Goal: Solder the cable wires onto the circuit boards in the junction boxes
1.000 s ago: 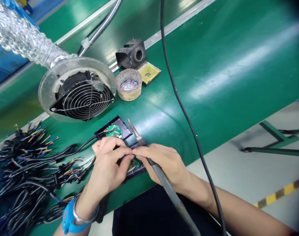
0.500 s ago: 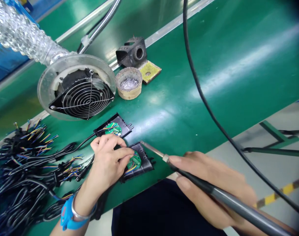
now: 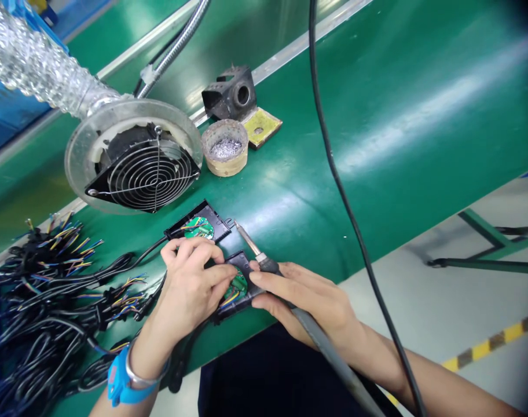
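Note:
My left hand (image 3: pixel 194 278), with a blue wrist strap (image 3: pixel 121 376), is bent over the nearer black plastic housing (image 3: pixel 252 289). Its thumb and index finger pinch together at the edge of the green circuit board (image 3: pixel 237 285) inside; what they grip is hidden. Coloured wires run from that board. My right hand (image 3: pixel 307 301) is closed round a soldering iron (image 3: pixel 268 265), its fingertips at the housing's right end. The iron's bare tip points up and left, near the prongs of a second black housing (image 3: pixel 221 226), which holds another green board (image 3: pixel 198 228).
A round fume extractor (image 3: pixel 155 182) hangs at the left. Behind are a bowl of solder bits (image 3: pixel 224 149), an iron stand (image 3: pixel 233 92) and a yellow sponge (image 3: pixel 261 127). Black cables with stripped coloured ends (image 3: pixel 42 301) pile up at left. The iron's cord (image 3: pixel 333 168) crosses the right side.
My right hand has moved left with the soldering iron, up to the nearer housing. The iron's tip has shifted up and left. My left hand stays at the board.

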`<state>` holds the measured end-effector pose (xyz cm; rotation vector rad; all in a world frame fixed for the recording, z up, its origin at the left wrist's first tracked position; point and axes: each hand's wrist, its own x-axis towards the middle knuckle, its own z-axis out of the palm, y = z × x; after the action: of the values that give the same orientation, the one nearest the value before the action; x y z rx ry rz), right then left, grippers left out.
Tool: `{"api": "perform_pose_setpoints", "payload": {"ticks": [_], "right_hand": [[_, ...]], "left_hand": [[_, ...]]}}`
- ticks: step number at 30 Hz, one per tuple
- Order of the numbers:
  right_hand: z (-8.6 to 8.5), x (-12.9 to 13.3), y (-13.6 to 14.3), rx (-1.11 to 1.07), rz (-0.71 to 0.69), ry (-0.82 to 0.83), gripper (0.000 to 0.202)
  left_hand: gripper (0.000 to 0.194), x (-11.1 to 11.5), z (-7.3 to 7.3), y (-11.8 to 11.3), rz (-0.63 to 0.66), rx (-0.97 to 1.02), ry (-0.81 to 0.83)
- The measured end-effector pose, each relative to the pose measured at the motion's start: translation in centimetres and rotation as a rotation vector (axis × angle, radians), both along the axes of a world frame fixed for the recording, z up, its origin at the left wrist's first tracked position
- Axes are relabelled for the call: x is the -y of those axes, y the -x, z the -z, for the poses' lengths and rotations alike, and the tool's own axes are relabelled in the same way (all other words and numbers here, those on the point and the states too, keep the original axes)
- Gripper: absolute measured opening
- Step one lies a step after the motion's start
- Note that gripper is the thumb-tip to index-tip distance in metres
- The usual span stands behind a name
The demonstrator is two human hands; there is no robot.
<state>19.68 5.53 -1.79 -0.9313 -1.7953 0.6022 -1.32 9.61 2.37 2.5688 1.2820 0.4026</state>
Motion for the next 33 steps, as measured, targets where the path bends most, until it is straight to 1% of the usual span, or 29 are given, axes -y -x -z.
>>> {"api": "perform_pose_setpoints", "payload": {"ticks": [2,4,7,9,12,19,25,33], "right_hand": [[-0.7,0.2,-0.7,-0.01,0.009,-0.007,0.042],[-1.7,0.5,-1.6,-0.019,0.02,0.005,0.045],[-3.3,1.1,-2.5,0.014,-0.015,0.08,0.039],[-3.8,1.2,-2.5,0.025,-0.015,0.107,0.034],[-3.7,1.2,-2.0,0.012,0.029,0.107,0.031],[-2.5,1.3,-1.6,-0.013,0.004,0.124,0.031],[-2.8,1.1,-1.6,-0.01,-0.018,0.074,0.029],[-3.1,1.1,-1.4,0.027,-0.016,0.078,0.03]], "left_hand": [[0.013,0.0,-0.1,-0.1,-0.009,0.009,0.004],[0.014,0.0,-0.1,-0.1,-0.014,0.013,0.005],[0.015,0.1,-0.1,-0.1,-0.017,0.021,0.009],[0.015,0.1,0.0,0.0,-0.015,0.027,0.013],[0.015,0.1,0.1,0.1,-0.002,0.031,0.017],[0.016,0.0,0.2,0.1,-0.005,0.044,0.016],[0.013,0.0,0.2,0.1,0.007,0.026,0.022],[0.012,0.1,0.4,0.1,0.012,0.022,0.012]]}}
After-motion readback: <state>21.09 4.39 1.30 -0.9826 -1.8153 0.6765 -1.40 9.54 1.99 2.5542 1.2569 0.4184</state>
